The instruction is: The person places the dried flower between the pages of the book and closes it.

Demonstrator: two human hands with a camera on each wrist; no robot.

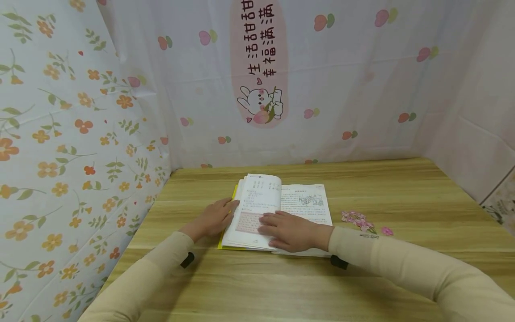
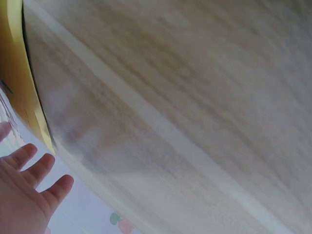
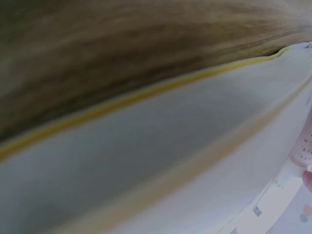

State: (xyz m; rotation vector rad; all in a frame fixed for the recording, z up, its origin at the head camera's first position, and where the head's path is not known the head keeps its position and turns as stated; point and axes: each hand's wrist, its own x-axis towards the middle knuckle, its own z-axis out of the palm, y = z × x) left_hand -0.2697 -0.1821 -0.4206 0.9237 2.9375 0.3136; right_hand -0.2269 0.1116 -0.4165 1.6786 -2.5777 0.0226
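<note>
An open book (image 1: 257, 197) with printed pages and a yellow cover lies on the wooden table. My left hand (image 1: 215, 218) is at its left edge, fingertips right at the page side. In the left wrist view the fingers of the left hand (image 2: 29, 185) look straight and spread beside the yellow cover (image 2: 22, 73). Across the lower middle of the book rests my right hand (image 1: 291, 230), fingers extended over a pink text block on the left page. The right wrist view shows the book's page edges (image 3: 161, 156) close up, with one fingertip (image 3: 307, 179) at the right border.
Small pink flowers (image 1: 356, 219) lie on the table (image 1: 257, 286) just right of the book. A curtain (image 1: 342, 89) with a rabbit print hangs behind the table, and a flowered cloth (image 1: 60, 179) hangs along the left side.
</note>
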